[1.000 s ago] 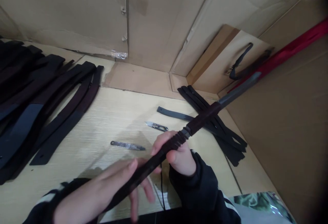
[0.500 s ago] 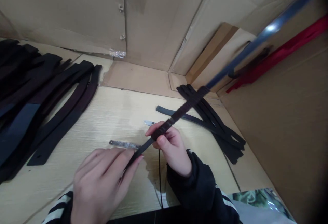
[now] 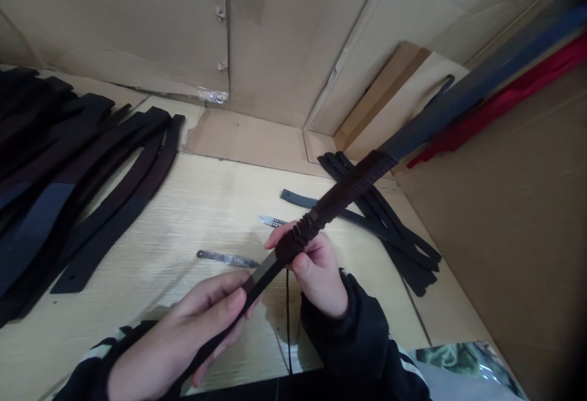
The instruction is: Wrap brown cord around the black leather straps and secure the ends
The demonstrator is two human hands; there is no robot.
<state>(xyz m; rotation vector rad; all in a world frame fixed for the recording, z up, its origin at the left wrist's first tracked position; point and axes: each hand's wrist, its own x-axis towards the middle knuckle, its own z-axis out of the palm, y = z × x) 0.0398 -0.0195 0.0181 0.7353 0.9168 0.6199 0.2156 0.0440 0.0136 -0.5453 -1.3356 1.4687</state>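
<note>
A long, sword-like piece (image 3: 351,190) slants from lower left to upper right, with dark ridged cord wrapped around its middle and a bluish flat length beyond. My left hand (image 3: 206,312) is closed around its bare black lower end, thumb on top. At the lower edge of the wrapping, my right hand (image 3: 321,266) pinches the piece between thumb and fingers. A thin black cord (image 3: 288,321) hangs below my right hand. Just beyond that hand lie thread snips (image 3: 272,221), partly hidden by the fingers. A narrow metal strip (image 3: 227,259) rests on the table between the hands.
Many curved black strips (image 3: 114,224) are heaped at the left. More black strips (image 3: 389,224) lie crossed at the right. Cardboard walls (image 3: 275,40) enclose the back and right side. A red strip (image 3: 495,107) runs along the right wall.
The long piece has rolled about its length, showing a broader face. My left hand has turned over, its thumb now on top. My right hand keeps hold in nearly the same place.
</note>
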